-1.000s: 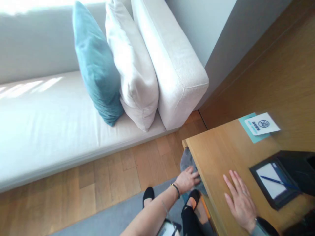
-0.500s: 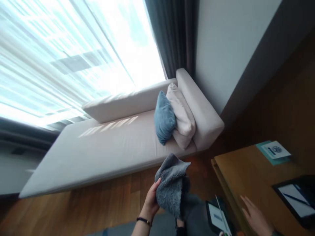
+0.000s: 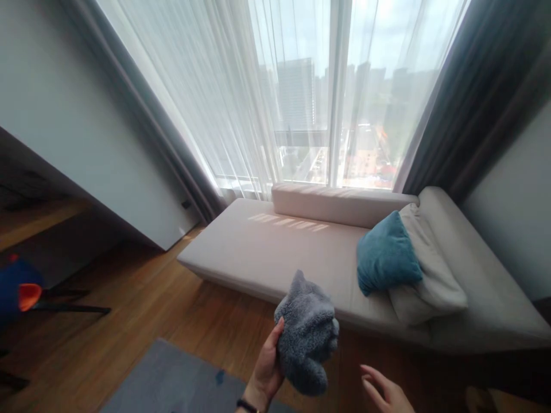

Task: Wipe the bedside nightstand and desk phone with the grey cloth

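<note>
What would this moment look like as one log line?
left hand: grips fluffy grey cloth | right hand: open, empty | behind: beige daybed

the left hand (image 3: 267, 373) has lifted the grey cloth (image 3: 306, 335) from under the desk; right hand (image 3: 385, 393) left the desktop.

Cloth (image 3: 307, 338): grey, fluffy pile, matt. Floor (image 3: 142, 304): wood planks, slight sheen. Daybed (image 3: 284, 252): smooth matt fabric. Curtain (image 3: 241, 97): sheer.

I am holding a cloth (image 3: 307, 335) up in my left hand (image 3: 266, 370), with my right hand (image 3: 387, 390) hovering just to its right. Beyond them a daybed (image 3: 279, 252) is lying under the window (image 3: 327, 92). Two cushions (image 3: 387, 252) are leaning at its right end. A rug (image 3: 172, 378) is lying on the floor (image 3: 142, 310) below my hands.
</note>
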The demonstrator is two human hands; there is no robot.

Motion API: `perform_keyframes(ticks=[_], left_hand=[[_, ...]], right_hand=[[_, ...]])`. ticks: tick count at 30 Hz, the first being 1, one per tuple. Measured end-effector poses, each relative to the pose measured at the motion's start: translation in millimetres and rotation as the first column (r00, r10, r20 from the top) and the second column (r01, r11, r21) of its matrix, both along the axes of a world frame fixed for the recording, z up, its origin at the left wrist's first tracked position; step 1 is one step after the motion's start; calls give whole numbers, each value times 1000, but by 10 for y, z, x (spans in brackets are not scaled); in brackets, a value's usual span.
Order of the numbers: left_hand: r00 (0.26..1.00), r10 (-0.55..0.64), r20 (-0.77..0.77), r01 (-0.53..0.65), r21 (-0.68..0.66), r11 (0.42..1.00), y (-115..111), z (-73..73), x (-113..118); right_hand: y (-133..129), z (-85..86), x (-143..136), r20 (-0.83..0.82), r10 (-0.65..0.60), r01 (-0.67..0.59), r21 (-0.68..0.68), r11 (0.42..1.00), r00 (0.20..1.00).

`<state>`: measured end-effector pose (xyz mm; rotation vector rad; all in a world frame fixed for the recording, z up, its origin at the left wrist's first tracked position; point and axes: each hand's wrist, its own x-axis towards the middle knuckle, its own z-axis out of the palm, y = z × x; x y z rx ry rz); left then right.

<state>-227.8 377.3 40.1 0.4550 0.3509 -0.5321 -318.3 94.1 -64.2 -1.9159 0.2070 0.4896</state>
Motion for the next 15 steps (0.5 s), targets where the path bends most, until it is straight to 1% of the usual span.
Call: perform_keyframes(ticks=[1, 2, 3, 4, 5, 6, 8, 9, 10, 11, 13, 15], left_hand=[[999, 28, 22, -28, -6, 1000, 183, 55, -16], [998, 57, 38, -57, -11, 998, 345, 103, -34], [995, 90, 46, -90, -11, 996, 488, 147, -49], [991, 127, 48, -126, -4, 992, 615, 188, -57], [985, 164, 49, -165, 12, 986, 731, 225, -51], [978, 202, 54, -204, 34, 978, 841, 258, -26], [957, 275, 91, -283, 90, 955, 1074, 305, 97], [944, 307, 118, -321, 122, 939, 1208, 319, 192], [931, 335, 147, -356, 154, 922, 1357, 329, 303], [916, 360, 176, -390, 185, 902, 1523, 338, 426], [887, 400, 229, -450, 242, 860, 1899, 359, 676], [860, 427, 282, -502, 313, 806, 2317, 395, 893]], right_hand=[[243, 248, 220, 17, 63, -63, 40, 997, 998], [481, 459, 413, 20, 98, -99, 88, 991, 995], [713, 627, 580, 16, 122, -123, 161, 979, 992], [938, 750, 725, 2, 131, -128, 242, 962, 991], [1160, 833, 857, -12, 147, -136, 327, 935, 989], [1378, 882, 984, -23, 175, -150, 411, 899, 984], [1815, 915, 1251, -19, 256, -206, 537, 818, 966], [2036, 915, 1403, 1, 299, -247, 569, 785, 954], [2259, 913, 1570, 28, 331, -286, 579, 764, 943], [2483, 914, 1751, 55, 353, -319, 570, 757, 934], [2921, 939, 2146, 84, 378, -364, 521, 772, 922], [3329, 1007, 2564, 74, 427, -408, 478, 778, 901]])
